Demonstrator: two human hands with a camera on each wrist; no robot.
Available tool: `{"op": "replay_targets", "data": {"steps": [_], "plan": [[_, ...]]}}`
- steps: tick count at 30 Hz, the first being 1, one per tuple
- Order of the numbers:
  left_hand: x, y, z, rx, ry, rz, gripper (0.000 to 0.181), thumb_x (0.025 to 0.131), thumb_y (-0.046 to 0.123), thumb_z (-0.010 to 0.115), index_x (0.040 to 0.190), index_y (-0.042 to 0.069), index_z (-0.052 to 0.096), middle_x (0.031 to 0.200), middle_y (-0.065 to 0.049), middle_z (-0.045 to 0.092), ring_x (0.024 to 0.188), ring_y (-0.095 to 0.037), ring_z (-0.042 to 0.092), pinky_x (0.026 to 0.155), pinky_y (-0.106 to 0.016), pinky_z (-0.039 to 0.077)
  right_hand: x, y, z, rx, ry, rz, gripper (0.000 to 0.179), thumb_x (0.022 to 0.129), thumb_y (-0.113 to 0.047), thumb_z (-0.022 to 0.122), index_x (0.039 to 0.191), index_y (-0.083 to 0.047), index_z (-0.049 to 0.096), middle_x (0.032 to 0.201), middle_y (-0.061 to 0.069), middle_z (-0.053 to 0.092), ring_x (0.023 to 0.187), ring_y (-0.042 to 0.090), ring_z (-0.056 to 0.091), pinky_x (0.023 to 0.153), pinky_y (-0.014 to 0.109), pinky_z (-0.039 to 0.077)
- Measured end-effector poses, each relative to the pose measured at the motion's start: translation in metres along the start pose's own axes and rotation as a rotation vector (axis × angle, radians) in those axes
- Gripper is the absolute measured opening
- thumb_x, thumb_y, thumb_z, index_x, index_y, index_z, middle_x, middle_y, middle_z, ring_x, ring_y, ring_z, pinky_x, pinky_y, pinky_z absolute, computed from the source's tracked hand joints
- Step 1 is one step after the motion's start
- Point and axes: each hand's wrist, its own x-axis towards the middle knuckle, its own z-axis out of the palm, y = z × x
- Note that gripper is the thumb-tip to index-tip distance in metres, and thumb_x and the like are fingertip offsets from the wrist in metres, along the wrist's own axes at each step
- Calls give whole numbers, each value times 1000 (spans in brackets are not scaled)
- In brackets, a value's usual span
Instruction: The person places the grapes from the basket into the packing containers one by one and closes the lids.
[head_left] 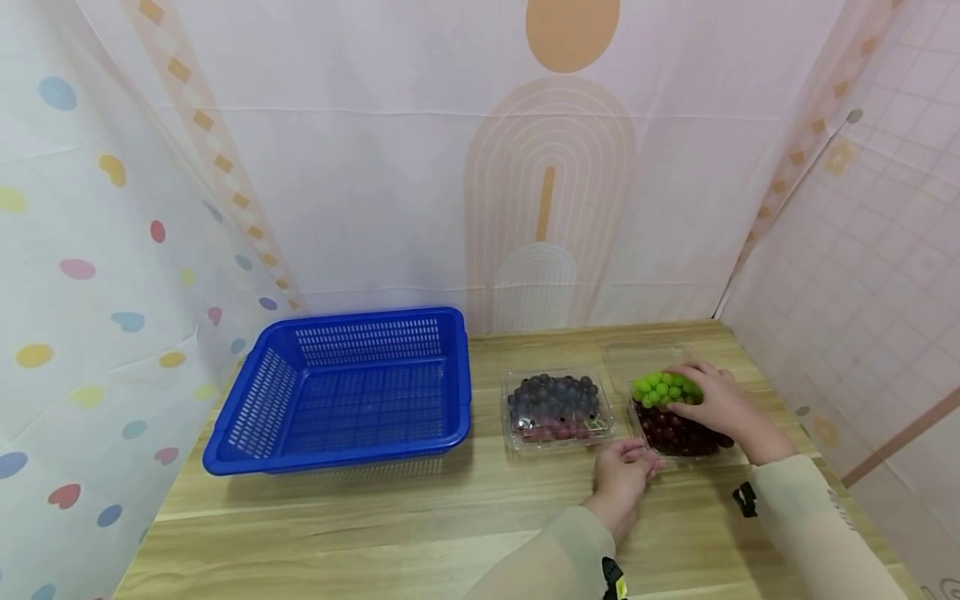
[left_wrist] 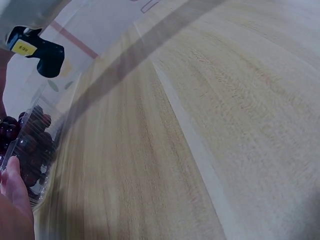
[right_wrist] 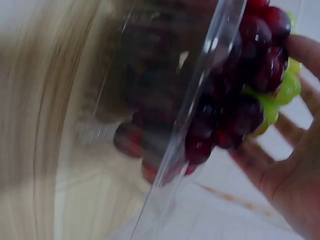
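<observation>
A bunch of green grapes [head_left: 664, 389] lies within the grip of my right hand [head_left: 718, 402], whose fingers curl round it from the right. It is on top of the dark red grapes [head_left: 678, 435] in a clear plastic box [right_wrist: 197, 85] with its lid [head_left: 637, 357] folded back. In the right wrist view the dark red grapes rise above the box rim and partly hide the green ones. My left hand [head_left: 622, 477] is at the box's near left corner, a straight finger [left_wrist: 17, 187] against its side wall in the left wrist view.
A second clear plastic box [head_left: 517, 442] of dark grapes [head_left: 555, 404] stands left of the open one. Farther left on the wooden table [head_left: 360, 525] is a blue plastic basket [head_left: 341, 458]. Patterned curtains [head_left: 375, 183] hang behind the table and on both sides.
</observation>
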Motion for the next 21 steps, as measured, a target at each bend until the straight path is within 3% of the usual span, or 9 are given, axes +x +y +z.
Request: {"op": "replay_targets", "data": {"steps": [9,16,21], "plan": [[1,-2,0,-2,6,2,20,85,-6,64,104,-4,61,82,-10,62,74,-22,69,62,-23,54,8,-13,1,-81,-26,73,57,81,-21,75,130,-3,53,133,29,46,113,58,39,96,69,29],[-1,-3,1,-20,12,12,20,84,-9,63,103,-4,59,81,-10,60,75,-25,69,61,-23,53,11,-11,-3,-69,11,3,45,79,-5,72,122,0,59,125,29,54,110,54,47,94,66,34],[-1,-4,2,-33,13,19,19,84,-11,62,101,-4,59,80,-12,60,75,-26,70,60,-22,52,8,-6,-13,17,69,-32,39,78,-2,70,116,0,63,121,28,57,109,50,50,91,64,39]]}}
